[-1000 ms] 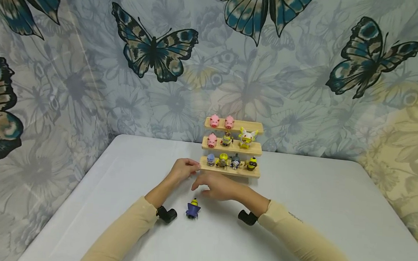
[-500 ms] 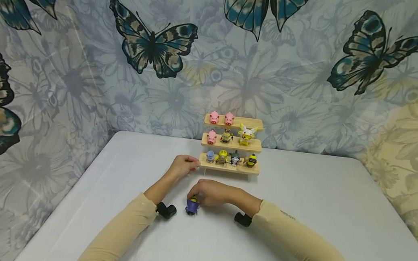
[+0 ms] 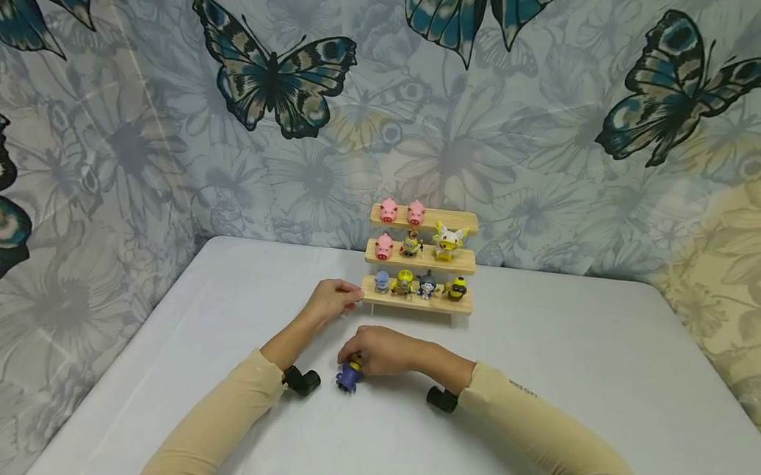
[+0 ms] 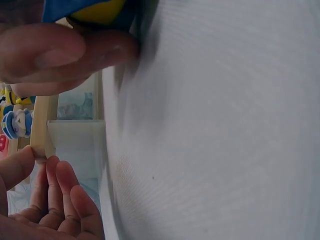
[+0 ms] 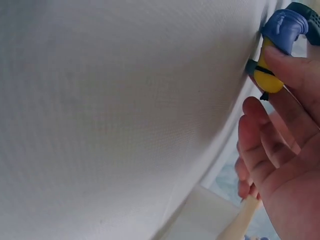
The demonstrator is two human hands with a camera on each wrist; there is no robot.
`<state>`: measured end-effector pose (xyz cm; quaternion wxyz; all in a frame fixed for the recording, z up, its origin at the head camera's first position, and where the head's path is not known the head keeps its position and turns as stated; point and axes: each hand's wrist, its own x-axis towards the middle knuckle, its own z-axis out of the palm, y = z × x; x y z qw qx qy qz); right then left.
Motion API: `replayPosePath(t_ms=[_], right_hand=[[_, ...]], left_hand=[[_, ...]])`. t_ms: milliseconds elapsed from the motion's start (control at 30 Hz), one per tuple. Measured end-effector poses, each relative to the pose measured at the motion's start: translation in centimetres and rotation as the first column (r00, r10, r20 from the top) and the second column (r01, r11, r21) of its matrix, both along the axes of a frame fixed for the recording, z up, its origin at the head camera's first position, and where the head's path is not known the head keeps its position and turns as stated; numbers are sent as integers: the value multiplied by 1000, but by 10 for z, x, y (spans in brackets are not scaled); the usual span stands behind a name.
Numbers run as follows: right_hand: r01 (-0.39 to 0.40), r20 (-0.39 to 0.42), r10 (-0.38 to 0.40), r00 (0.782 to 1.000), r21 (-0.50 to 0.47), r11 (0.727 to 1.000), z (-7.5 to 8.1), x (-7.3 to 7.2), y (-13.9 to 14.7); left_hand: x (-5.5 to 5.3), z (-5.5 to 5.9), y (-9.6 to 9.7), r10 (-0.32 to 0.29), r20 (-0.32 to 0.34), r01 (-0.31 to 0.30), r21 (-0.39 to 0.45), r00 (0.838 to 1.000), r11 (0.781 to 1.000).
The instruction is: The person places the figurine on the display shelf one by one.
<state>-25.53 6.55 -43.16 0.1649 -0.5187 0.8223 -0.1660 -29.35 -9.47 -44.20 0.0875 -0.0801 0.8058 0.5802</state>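
My right hand pinches a small yellow figurine in blue-purple clothes by its yellow head, between thumb and fingers. In the head view the figurine is partly behind those fingers, low over the white table. My left hand grips the left end of the bottom board of a three-tier wooden display shelf. In the left wrist view the thumb lies on one face of that board and the fingertips on the other. Toy figurines stand on all three tiers, among them pink pigs and a white-and-yellow figure.
The white-covered table runs back to a wall cloth printed with butterflies and flowers. A black wrist camera sits on the left wrist and another black camera on the right.
My right hand has moved toward me and left, taken hold of the figurine, and tilted it slightly. The left hand stays at the shelf's end. The head view has shifted a little.
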Motion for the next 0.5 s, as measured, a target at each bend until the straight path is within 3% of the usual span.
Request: replayPosePath(t_ms=[500], right_hand=[[24, 50, -25, 998, 13, 1000, 6, 3, 8]], left_hand=[[-1, 0, 0, -7, -12, 6, -22, 1000, 1000]])
